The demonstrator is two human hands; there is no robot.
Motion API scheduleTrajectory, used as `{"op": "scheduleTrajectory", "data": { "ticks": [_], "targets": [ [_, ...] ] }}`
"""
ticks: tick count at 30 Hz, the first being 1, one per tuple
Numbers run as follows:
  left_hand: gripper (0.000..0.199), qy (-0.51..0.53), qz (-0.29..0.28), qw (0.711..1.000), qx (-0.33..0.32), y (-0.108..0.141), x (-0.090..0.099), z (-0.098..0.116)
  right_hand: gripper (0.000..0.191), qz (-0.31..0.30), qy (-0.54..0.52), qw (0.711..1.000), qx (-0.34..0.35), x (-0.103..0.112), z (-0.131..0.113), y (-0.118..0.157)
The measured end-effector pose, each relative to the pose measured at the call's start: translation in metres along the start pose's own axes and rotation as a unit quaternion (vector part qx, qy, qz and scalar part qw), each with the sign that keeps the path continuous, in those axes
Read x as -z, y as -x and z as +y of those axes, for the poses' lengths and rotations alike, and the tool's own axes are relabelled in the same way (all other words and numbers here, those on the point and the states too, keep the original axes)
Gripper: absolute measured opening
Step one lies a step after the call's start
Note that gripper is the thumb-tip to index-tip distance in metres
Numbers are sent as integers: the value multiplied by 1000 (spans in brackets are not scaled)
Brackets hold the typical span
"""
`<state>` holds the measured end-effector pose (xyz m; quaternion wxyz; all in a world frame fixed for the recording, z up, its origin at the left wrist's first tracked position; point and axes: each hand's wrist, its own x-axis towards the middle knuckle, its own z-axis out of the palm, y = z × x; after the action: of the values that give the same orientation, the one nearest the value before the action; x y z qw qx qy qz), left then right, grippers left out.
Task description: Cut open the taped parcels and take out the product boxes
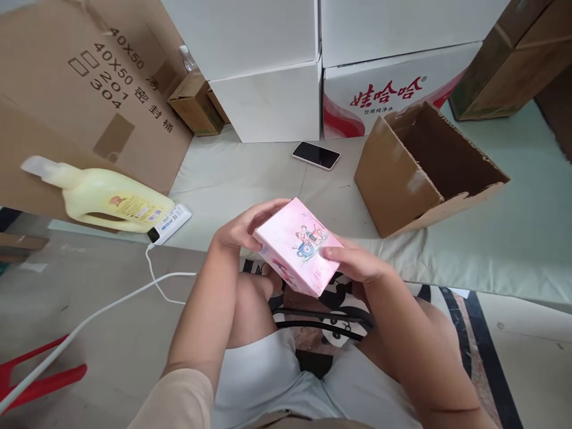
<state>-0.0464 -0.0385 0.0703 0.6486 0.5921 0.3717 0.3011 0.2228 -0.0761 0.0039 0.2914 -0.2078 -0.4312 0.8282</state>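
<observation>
Both hands hold a pink box (300, 244) above the near edge of the covered table. Cups and small figures are drawn on its upper face. My left hand (243, 226) wraps round the box's left side, its fingers partly hidden behind it. On the right side my right hand (357, 261) grips the box, thumb on the printed face and the other fingers mostly hidden underneath. To the right stands an open cardboard box (393, 179), its inside dark. A phone (316, 155) lies flat behind the pink box.
At the left a yellow bottle (118, 196) lies beside a white power strip (172, 224) with a cable. White boxes (268, 101) and a printed carton (384, 95) line the back. A large carton (89, 89) stands left. A red stool (44, 381) shows lower left.
</observation>
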Motion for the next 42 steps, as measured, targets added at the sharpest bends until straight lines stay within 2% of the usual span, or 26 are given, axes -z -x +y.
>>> {"op": "scheduleTrajectory", "data": {
  "ticks": [2, 5, 7, 10, 13, 16, 17, 20, 22, 25, 27, 30, 33, 35, 37, 40, 42],
  "targets": [
    [92, 21, 42, 999, -18, -7, 5, -11, 73, 29, -51, 998, 21, -2, 3, -4],
    [93, 78, 134, 987, -35, -14, 1, -30, 64, 119, -120, 983, 66, -4, 10, -11],
    [101, 130, 129, 983, -16, -18, -11, -45, 60, 156, -159, 972, 77, -2, 15, -17],
    [115, 201, 94, 975, 5, -24, -38, -65, 60, 176, -185, 963, 88, 1, 24, -28],
    [114, 235, 129, 963, -27, -28, -57, -78, 64, 210, -138, 964, 84, 3, 30, -36],
    [106, 216, 190, 955, -72, -29, -59, -82, 65, 315, -17, 944, 95, 2, 35, -37],
    [106, 197, 209, 955, -74, -28, -56, -81, 70, 333, 20, 937, 103, 2, 36, -37],
    [108, 130, 238, 962, -44, -31, -44, -70, 86, 320, 92, 933, 137, 0, 35, -41],
    [107, 107, 228, 967, -31, -43, -32, -54, 82, 317, 109, 928, 166, 1, 25, -57],
    [93, 114, 216, 969, -36, -81, -6, -20, 71, 349, 93, 912, 194, 9, -16, -105],
    [68, 104, 244, 964, -21, -113, 13, 5, 58, 383, 74, 901, 189, 17, -54, -146],
    [44, 83, 289, 951, 69, -153, 35, 30, 37, 463, 57, 880, 94, 29, -101, -196],
    [39, 68, 334, 934, 109, -172, 42, 37, 31, 489, 71, 868, 46, 36, -118, -215],
    [39, 71, 334, 935, 97, -172, 39, 33, 32, 482, 78, 871, 61, 37, -114, -211],
    [42, 74, 320, 942, 67, -162, 30, 24, 37, 458, 81, 880, 94, 34, -102, -196],
    [57, 69, 299, 951, -32, -131, 8, 3, 49, 373, 74, 907, 183, 22, -75, -155],
    [68, 67, 257, 959, -98, -103, -9, -16, 58, 310, 77, 914, 251, 9, -50, -118]
  ]
}}
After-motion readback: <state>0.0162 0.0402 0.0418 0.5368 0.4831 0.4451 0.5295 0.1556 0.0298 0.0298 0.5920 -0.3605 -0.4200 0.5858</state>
